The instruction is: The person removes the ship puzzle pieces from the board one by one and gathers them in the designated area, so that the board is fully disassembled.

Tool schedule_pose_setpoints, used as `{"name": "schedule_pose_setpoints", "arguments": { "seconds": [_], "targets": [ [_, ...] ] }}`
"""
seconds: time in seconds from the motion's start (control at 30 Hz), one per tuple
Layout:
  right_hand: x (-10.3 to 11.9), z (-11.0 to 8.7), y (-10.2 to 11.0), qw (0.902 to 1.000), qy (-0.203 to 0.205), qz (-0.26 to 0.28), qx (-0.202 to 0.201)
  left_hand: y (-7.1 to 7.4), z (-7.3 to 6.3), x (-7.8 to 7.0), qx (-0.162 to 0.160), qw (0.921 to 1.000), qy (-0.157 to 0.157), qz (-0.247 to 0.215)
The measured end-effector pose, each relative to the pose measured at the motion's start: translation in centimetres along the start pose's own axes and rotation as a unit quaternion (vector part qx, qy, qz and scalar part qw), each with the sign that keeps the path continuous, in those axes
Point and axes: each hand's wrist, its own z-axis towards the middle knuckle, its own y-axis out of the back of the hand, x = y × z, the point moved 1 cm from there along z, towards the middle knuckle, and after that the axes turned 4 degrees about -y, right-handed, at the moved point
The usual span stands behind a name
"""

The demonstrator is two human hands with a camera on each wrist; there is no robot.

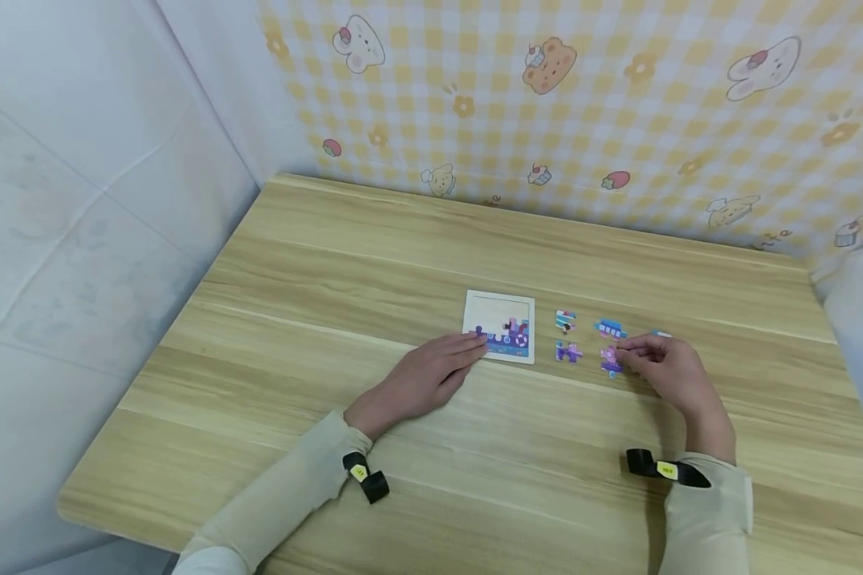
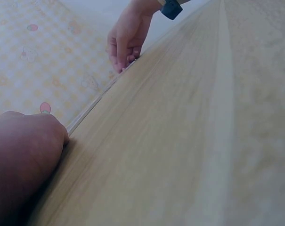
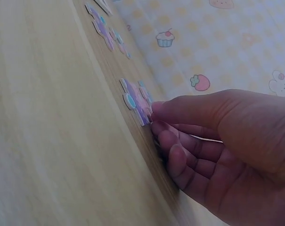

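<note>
A square puzzle board (image 1: 499,295) with a white frame lies on the table, its lower part filled with purple and blue ship pieces. My left hand (image 1: 435,371) rests its straight fingers on the board's left edge. To the right, my right hand (image 1: 665,367) pinches the right edge of a pink and purple puzzle piece (image 1: 610,361) between thumb and fingertips. That piece (image 3: 136,101) lies at table level in the right wrist view. In the left wrist view, the left hand (image 2: 27,160) hides most of the board.
Loose pieces lie between board and right hand: a striped piece (image 1: 565,321), a purple piece (image 1: 568,351) and a blue piece (image 1: 610,328). Another piece (image 1: 662,334) is partly hidden behind the right hand. A patterned cloth (image 1: 503,120) hangs behind the wooden table (image 1: 331,271).
</note>
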Motion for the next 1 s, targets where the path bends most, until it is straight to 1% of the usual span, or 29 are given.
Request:
{"name": "schedule_pose_setpoints", "arguments": {
  "seconds": [0.13, 0.27, 0.33, 0.4, 0.47, 0.6, 0.73, 0.83, 1.0],
  "targets": [
    [0.3, 0.0, 0.2, 1.0000, 0.000, -0.001, 0.009, 0.0, -0.1, 0.0, -0.002, 1.0000, 0.002, -0.002],
    [0.9, -0.3, 0.6, 0.9998, -0.017, 0.001, 0.013, 0.0, -0.1, 0.0, -0.002, 1.0000, 0.001, -0.003],
    [1.5, -0.4, 0.7, 0.9997, -0.018, 0.009, 0.011, 0.0, -0.1, -0.1, 0.001, 1.0000, 0.000, -0.002],
    [2.4, -0.3, 0.6, 0.9997, -0.008, 0.024, 0.008, 0.1, -0.1, -0.1, 0.002, 1.0000, -0.001, -0.001],
    [3.4, 0.0, 0.3, 0.9991, 0.011, 0.039, 0.007, 0.1, -0.2, -0.1, 0.004, 1.0000, 0.000, 0.000],
    [5.6, 1.1, -1.1, 0.9967, 0.047, 0.063, 0.020, 0.1, -0.2, -0.2, 0.006, 1.0000, -0.001, 0.002],
    [7.6, 2.2, -2.8, 0.9936, 0.068, 0.080, 0.043, 0.1, -0.2, -0.3, 0.009, 1.0000, -0.001, 0.003],
    [8.9, 3.0, -4.2, 0.9915, 0.074, 0.092, 0.054, 0.2, -0.3, -0.4, 0.013, 0.9999, 0.002, 0.002],
    [10.8, 4.0, -6.5, 0.9917, 0.086, 0.069, 0.066, 0.5, -0.4, -0.5, 0.021, 0.9997, 0.012, -0.006]
  ]
}}
